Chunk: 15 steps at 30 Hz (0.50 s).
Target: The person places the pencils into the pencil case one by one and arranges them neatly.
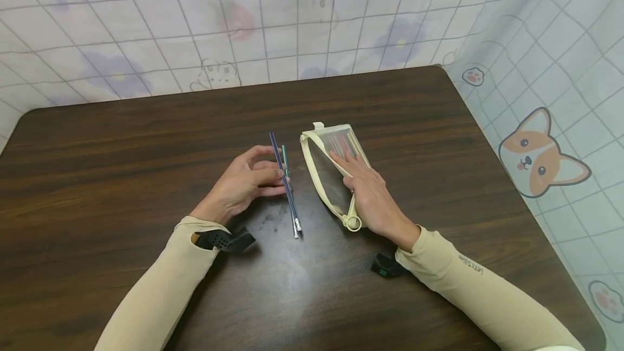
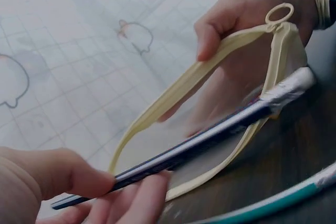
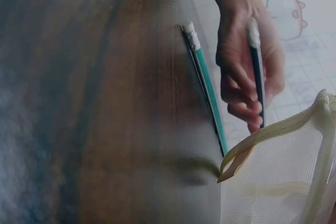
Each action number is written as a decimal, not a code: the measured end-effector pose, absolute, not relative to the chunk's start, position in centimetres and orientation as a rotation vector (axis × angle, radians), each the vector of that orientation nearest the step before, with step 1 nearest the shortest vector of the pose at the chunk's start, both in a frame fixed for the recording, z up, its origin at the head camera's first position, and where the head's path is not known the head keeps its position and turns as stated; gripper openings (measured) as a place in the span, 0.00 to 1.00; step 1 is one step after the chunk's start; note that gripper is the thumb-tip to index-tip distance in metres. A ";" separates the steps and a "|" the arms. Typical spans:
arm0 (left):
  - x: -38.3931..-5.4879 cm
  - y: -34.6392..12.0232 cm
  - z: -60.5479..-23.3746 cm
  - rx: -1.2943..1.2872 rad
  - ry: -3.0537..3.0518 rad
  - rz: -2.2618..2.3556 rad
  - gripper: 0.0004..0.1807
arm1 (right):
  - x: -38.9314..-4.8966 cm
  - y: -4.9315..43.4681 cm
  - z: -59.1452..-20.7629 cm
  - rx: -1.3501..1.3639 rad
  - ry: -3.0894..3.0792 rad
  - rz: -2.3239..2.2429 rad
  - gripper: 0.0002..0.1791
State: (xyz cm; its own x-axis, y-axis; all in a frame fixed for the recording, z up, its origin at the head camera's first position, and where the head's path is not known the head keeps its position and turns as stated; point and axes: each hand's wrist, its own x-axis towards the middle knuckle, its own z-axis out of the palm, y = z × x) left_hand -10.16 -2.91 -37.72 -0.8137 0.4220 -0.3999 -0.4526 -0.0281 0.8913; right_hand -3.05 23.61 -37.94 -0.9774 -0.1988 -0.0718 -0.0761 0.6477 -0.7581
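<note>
A mesh pencil case (image 1: 312, 169) with cream zip edging lies on the table, its mouth gaping toward the left. Over its upper panel my right hand (image 1: 370, 194) rests with fingers extended, the thumb against the zip edge. Colored sticks (image 1: 336, 141), probably pencils, show through the mesh. Between thumb and fingers my left hand (image 1: 248, 177) pinches a dark blue pencil (image 2: 189, 145), its white eraser end toward me. A green pencil (image 3: 207, 80) lies on the table beneath it, seen apart from the hand in the right wrist view.
The dark wooden table (image 1: 122, 177) has rounded corners. A patterned, grid-printed cloth (image 1: 302, 20) hangs behind it and along the right side. Black wrist cameras (image 1: 224, 240) sit on both sleeved wrists, and a ring pull (image 1: 352, 223) hangs at the case's near end.
</note>
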 end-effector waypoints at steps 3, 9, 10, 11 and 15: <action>-10.2 -2.1 -37.9 -0.057 1.635 1.945 0.33 | -3.0 23.6 -38.0 -0.227 2.716 -1.238 0.32; -10.2 -0.3 -37.8 -0.127 1.624 2.018 0.34 | -3.0 23.7 -38.1 -0.217 2.720 -1.232 0.32; -10.2 0.0 -37.8 -0.142 1.616 2.032 0.34 | -3.0 23.7 -38.1 -0.218 2.723 -1.229 0.32; -10.2 0.4 -37.8 -0.154 1.608 2.046 0.34 | -3.0 23.7 -38.2 -0.219 2.723 -1.230 0.32; -10.1 1.5 -37.9 -0.191 1.579 2.094 0.31 | -3.1 23.8 -38.4 -0.224 2.719 -1.237 0.32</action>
